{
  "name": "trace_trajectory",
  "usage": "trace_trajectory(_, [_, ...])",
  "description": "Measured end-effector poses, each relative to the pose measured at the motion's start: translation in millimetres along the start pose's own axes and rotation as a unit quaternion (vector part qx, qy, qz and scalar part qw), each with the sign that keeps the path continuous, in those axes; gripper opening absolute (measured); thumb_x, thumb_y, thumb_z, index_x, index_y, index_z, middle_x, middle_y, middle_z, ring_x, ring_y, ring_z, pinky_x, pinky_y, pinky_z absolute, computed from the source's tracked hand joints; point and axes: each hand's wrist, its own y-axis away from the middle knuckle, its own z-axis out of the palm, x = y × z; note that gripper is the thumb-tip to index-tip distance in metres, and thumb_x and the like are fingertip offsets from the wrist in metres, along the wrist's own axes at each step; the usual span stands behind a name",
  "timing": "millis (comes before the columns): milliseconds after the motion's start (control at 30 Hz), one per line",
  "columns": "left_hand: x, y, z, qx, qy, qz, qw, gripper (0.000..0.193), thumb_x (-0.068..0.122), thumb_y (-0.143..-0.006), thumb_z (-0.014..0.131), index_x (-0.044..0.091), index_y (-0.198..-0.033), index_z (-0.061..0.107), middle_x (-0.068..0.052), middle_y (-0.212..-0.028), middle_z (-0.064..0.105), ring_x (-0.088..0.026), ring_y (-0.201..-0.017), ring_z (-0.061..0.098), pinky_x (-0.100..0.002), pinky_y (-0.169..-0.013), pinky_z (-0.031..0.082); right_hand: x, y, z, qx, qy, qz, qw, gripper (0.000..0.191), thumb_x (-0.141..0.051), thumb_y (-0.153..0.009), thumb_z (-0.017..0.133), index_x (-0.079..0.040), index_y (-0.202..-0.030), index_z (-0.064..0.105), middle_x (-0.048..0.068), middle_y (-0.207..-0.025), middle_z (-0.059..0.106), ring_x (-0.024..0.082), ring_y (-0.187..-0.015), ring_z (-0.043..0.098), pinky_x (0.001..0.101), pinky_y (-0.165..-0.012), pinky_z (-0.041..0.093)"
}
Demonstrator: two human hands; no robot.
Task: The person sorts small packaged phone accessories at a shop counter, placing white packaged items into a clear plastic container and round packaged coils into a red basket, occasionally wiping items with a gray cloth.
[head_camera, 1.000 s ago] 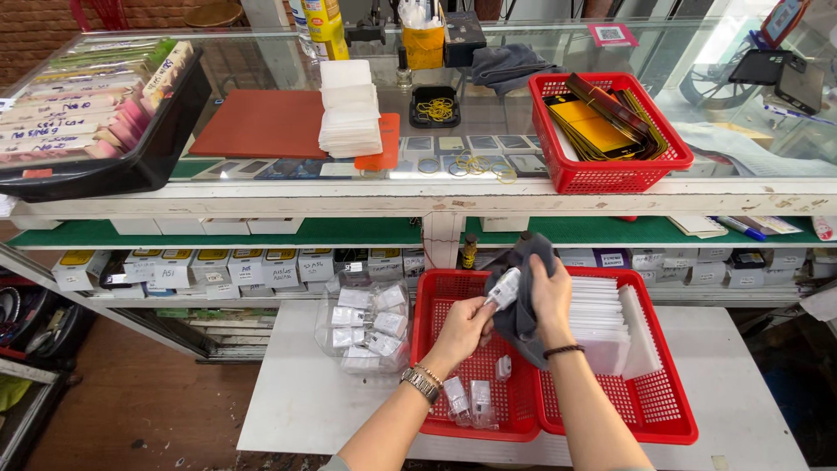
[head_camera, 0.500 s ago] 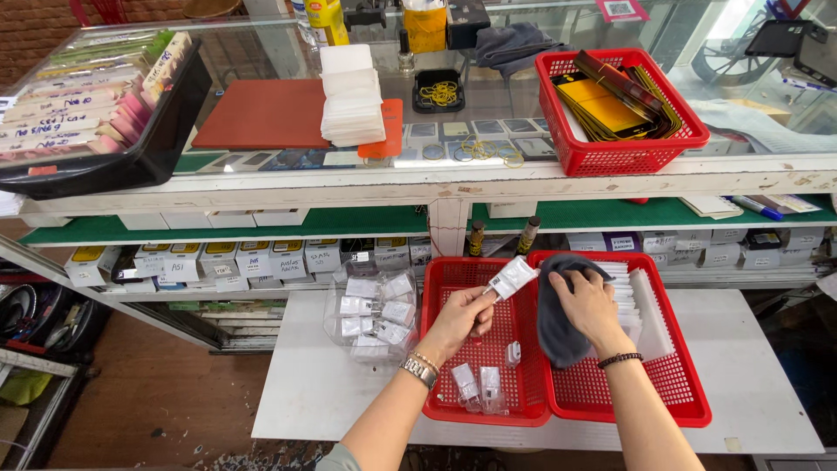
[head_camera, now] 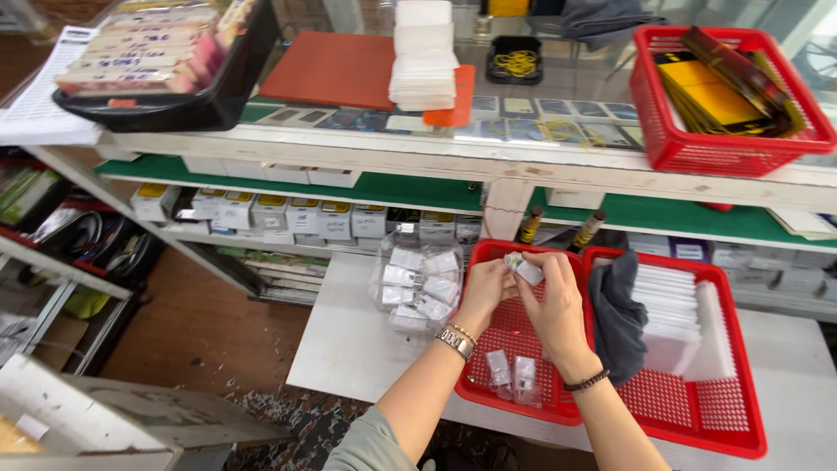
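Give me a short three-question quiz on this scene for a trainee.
1. True or false: both hands hold the small packet.
2. What lies in the right tray beside the white stack?
A. a grey cloth
B. a yellow sponge
C. a black box
3. Which wrist wears the watch?

Key:
1. True: the left hand and the right hand meet on it above the left tray.
2. A: the grey cloth.
3. The left.
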Motion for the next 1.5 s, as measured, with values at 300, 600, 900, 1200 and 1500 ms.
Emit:
trace_trajectory(300, [67, 5, -92, 0.009, 0.090, 0.000, 0.996, 0.020, 0.019, -0.096, 0.063, 0.005, -0.110, 0.061, -0.006, -0.104, 0.071, -0.018, -0.098, 0.067, -0.035, -0.083, 0.056, -23, -23, 55, -0.153, -0.318, 0.092, 0.931, 0.035, -0.005, -0.089, 0.066, -0.002, -0.123, 0.060, 0.013, -0.127, 0.068, 0.024, -0.116, 0.067, 0.0337, -0.099, 0.054])
trace_trajectory(600, [96, 0, -181, -0.062, -0.772, 0.045, 0.630, 0.017, 0.022, -0.083, 0.076, 0.015, -0.098, 0.079, -0.013, -0.103, 0.074, -0.032, -0.109, 0.064, -0.048, -0.094, 0.047, 23, -30, 101, -0.133, -0.351, 0.259, 0.890, 0.023, -0.012, -0.102, 0.057, 0.000, -0.120, 0.065, 0.010, -0.109, 0.075, 0.015, -0.103, 0.071, 0.0297, -0.090, 0.058])
trace_trajectory(900, [60, 3, -172, 0.078, -0.787, 0.173, 0.587, 0.024, 0.002, -0.082, 0.068, 0.005, -0.106, 0.069, -0.027, -0.125, 0.064, -0.040, -0.108, 0.064, -0.046, -0.083, 0.058, 89, -10, 95, -0.197, -0.156, 0.270, 0.929, 0.029, -0.020, -0.097, 0.061, -0.002, -0.119, 0.069, 0.012, -0.102, 0.078, 0.018, -0.095, 0.075, 0.0319, -0.081, 0.058])
trace_trajectory(1200, [18, 4, -67, 0.008, -0.569, 0.289, 0.770, 0.011, 0.011, -0.096, 0.064, 0.006, -0.105, 0.064, -0.013, -0.099, 0.072, -0.030, -0.094, 0.071, -0.044, -0.081, 0.057, 93, 81, 120, -0.442, 0.327, 0.086, 0.831, 0.072, -0.051, -0.074, 0.079, -0.006, -0.126, 0.056, 0.016, -0.109, 0.069, 0.035, -0.111, 0.064, 0.0510, -0.096, 0.049])
trace_trajectory(1500, [-46, -20, -15, -0.107, -0.142, -0.183, 0.967, 0.036, 0.017, -0.101, 0.058, -0.012, -0.122, 0.060, -0.017, -0.107, 0.073, -0.027, -0.096, 0.074, -0.044, -0.086, 0.066, 143, 36, 15, -0.162, -0.074, 0.066, 0.982, 0.078, -0.028, -0.076, 0.076, -0.009, -0.147, 0.050, 0.019, -0.115, 0.070, 0.035, -0.108, 0.069, 0.0428, -0.096, 0.054])
